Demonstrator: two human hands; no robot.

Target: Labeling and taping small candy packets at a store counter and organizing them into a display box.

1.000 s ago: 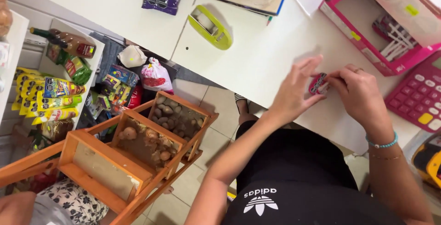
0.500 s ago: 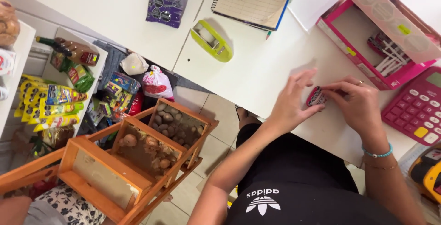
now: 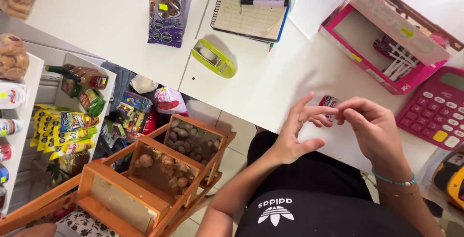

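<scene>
Small red-and-pink packet (image 3: 330,103) sat between both sets of fingertips, held just above the white counter (image 3: 270,80) near its front edge. Too small and too covered to tell its exact kind.

Left hand (image 3: 296,133): index and thumb tips pinched on the packet's left side, the other fingers fanned loosely upward. Right hand (image 3: 372,128): fingers curled narrow, tips closed on the packet's right and top edge. A beaded bracelet (image 3: 394,181) showed on the right wrist.

Judgement on the handling: the item looked small and slick, so a fingertip pinch close to its edges seemed the right grip; keeping it low over the counter would mean a slip costs nothing. Steadying with the left while the right did the fine work appeared sensible. Too hard a squeeze could crush or deform it.

Surroundings, outward: pink open box (image 3: 386,41) with white and dark items inside, beyond the hands; pink calculator (image 3: 435,109) just to the right. Green tape dispenser (image 3: 214,59) well to the left, spiral notebook (image 3: 251,17) with a marker on it behind that, purple snack bag (image 3: 166,17) farther left. Below the counter edge, wooden crates (image 3: 159,169) of potatoes stood on the tiled floor, with shelves of packaged goods (image 3: 63,125) at far left.
</scene>
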